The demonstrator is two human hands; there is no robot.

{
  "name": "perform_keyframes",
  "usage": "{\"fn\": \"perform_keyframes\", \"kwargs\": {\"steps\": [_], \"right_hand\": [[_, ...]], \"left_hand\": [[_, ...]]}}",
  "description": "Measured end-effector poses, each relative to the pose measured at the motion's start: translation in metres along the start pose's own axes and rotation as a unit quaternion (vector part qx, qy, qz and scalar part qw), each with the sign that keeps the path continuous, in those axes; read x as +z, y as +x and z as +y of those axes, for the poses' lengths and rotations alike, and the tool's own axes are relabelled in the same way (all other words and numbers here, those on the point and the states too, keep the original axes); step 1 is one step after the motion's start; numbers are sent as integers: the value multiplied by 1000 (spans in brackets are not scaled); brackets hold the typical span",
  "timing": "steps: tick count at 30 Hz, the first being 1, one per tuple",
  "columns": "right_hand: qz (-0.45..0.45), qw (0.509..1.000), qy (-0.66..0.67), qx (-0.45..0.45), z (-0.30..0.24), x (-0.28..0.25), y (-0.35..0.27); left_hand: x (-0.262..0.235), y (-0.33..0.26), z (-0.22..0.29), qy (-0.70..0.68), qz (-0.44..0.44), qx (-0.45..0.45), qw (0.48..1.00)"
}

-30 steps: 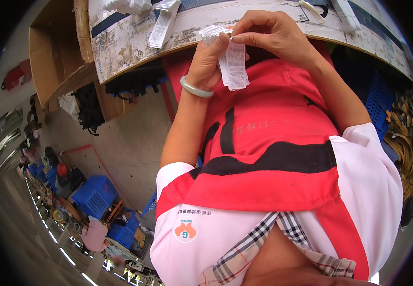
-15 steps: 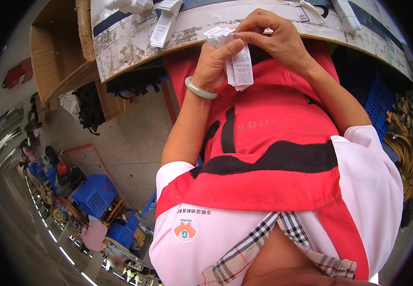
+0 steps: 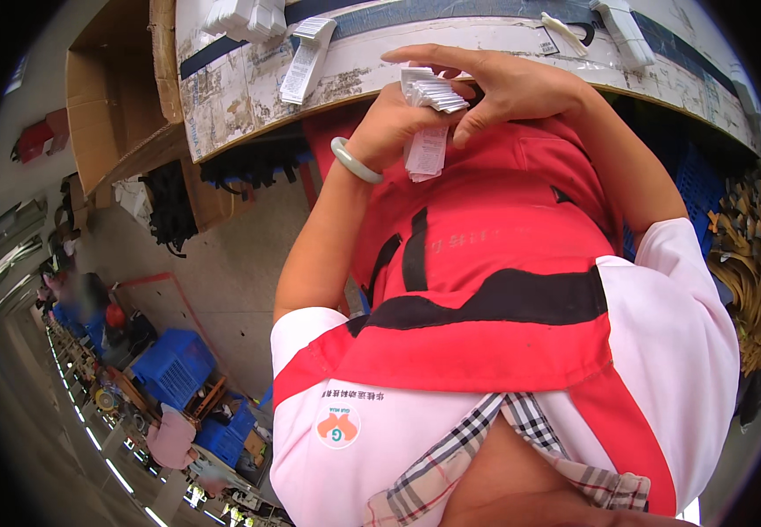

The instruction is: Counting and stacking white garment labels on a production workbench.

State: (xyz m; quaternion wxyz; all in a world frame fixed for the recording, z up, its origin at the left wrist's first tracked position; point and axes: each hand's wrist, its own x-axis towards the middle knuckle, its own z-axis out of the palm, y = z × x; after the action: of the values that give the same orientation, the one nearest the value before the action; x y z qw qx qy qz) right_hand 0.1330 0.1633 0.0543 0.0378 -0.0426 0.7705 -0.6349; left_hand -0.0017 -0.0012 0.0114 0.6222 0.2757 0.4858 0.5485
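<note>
In front of the red apron (image 3: 486, 202), close to the bench edge, my left hand (image 3: 385, 130) is closed round a stack of white printed paper labels (image 3: 427, 154). The stack's upper ends fan out above the thumb, and its lower ends hang beneath the hand. My right hand (image 3: 521, 88) is just right of the stack, its fingers stretched out and its thumb apart. Those fingertips reach over behind the labels; whether they touch them I cannot tell. A pale bangle (image 3: 356, 162) circles my left wrist.
On the worn bench (image 3: 380, 44) lie another label stack (image 3: 308, 63), white bundles (image 3: 249, 16) at left and a white bundle (image 3: 624, 35) at right. A cardboard box (image 3: 112, 97) stands left. Brown strips (image 3: 745, 263) hang at right. Blue crates (image 3: 174, 367) and a person (image 3: 172, 436) are farther left.
My right hand has let go of the labels' upper ends and spread its fingers. The stack in my left hand has tilted, its top fanning toward the right.
</note>
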Motion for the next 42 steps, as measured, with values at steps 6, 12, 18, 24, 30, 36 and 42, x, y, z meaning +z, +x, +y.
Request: {"fn": "perform_keyframes", "kwargs": {"steps": [6, 12, 18, 24, 30, 36, 42], "right_hand": [[101, 992, -77, -18, 12, -13, -9], [141, 978, -147, -51, 23, -17, -18], [228, 936, -236, -128, 46, -33, -18], [269, 921, -258, -116, 81, -42, -18], [295, 782, -545, -66, 63, -16, -12], [274, 724, -632, -37, 78, 6, -10], [260, 735, -624, -57, 70, 3, -7]], "left_hand": [[5, 6, 20, 27, -41, -98, 994], [11, 29, 45, 155, -71, -115, 979], [2, 74, 63, 501, -52, 9, 864], [-15, 67, 44, 638, 76, 186, 744], [-23, 49, 23, 566, 148, 213, 783], [-23, 49, 10, 529, 162, 278, 785], [-27, 51, 3, 544, 199, 326, 747]]}}
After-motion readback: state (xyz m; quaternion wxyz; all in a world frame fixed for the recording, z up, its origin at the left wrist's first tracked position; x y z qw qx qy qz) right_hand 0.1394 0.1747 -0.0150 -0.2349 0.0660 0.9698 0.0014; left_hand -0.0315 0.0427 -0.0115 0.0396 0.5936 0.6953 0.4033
